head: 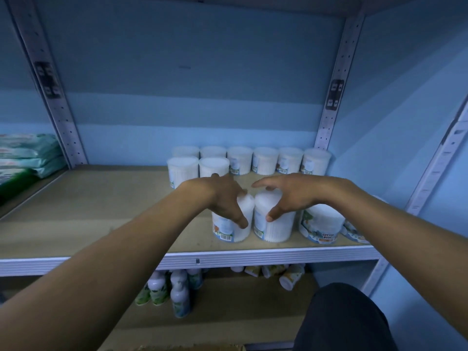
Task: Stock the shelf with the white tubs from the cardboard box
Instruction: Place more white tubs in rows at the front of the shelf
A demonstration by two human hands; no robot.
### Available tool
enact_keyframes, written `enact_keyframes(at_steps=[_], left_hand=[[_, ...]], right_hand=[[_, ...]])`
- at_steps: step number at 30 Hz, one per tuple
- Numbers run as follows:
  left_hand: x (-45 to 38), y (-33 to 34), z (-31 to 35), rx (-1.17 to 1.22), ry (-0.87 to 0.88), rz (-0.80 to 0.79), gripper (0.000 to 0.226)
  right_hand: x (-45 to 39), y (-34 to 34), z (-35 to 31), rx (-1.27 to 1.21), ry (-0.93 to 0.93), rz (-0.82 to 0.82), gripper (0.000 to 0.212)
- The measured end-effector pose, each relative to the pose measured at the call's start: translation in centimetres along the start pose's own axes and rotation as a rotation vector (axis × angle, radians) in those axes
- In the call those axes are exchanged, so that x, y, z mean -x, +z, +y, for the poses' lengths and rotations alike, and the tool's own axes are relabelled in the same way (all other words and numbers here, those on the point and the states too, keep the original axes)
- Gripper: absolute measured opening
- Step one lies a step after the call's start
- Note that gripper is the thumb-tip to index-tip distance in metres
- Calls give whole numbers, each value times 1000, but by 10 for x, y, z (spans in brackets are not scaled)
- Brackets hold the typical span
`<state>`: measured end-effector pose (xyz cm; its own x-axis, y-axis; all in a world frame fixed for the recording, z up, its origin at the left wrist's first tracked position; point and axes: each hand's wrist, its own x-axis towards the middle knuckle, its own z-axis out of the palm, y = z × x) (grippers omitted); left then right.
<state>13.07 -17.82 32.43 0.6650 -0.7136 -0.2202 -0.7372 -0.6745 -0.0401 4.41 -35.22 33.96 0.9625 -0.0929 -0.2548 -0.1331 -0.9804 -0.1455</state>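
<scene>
Placing step, I judge: my left hand (228,198) wraps left tub (234,221), my right hand (286,196) wraps right tub (274,219); hands close together, tubs side by side near shelf (101,259) front edge. Cardboard box (192,347) sliver at bottom edge. More tubs just right. Further back, tub rows (249,160) by wall. Next: slide pair back toward rows, release.

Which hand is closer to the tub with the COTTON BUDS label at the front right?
Right. The right hand grips a tub just left of that labelled tub; the left hand grips the next tub farther left.
</scene>
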Motion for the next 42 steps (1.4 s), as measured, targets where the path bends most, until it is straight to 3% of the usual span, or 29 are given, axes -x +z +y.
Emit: enact_keyframes(at_steps=[2,5,16,23,31,36,42], left_hand=[[3,-3,-5,48,17,-16,96],[5,-7,-13,126,55,-33,98],[1,-5,-35,259,98,-28,106],[-4,8,-33,298,134,16,98],[-3,10,-25,315,74,80,101],[-1,4,-26,330,55,67,116],[-6,-5,-31,303,75,-1,113]], right_hand=[[2,-1,7,-51,-4,3,102],[5,-3,15,-66,-1,67,102],[-1,-18,-7,252,60,100,101],[-15,-18,-5,265,33,-8,84],[-14,-27,0,225,-61,-110,87],[-10,-30,2,184,-62,-80,107],[-8,-31,-8,316,57,-54,96]])
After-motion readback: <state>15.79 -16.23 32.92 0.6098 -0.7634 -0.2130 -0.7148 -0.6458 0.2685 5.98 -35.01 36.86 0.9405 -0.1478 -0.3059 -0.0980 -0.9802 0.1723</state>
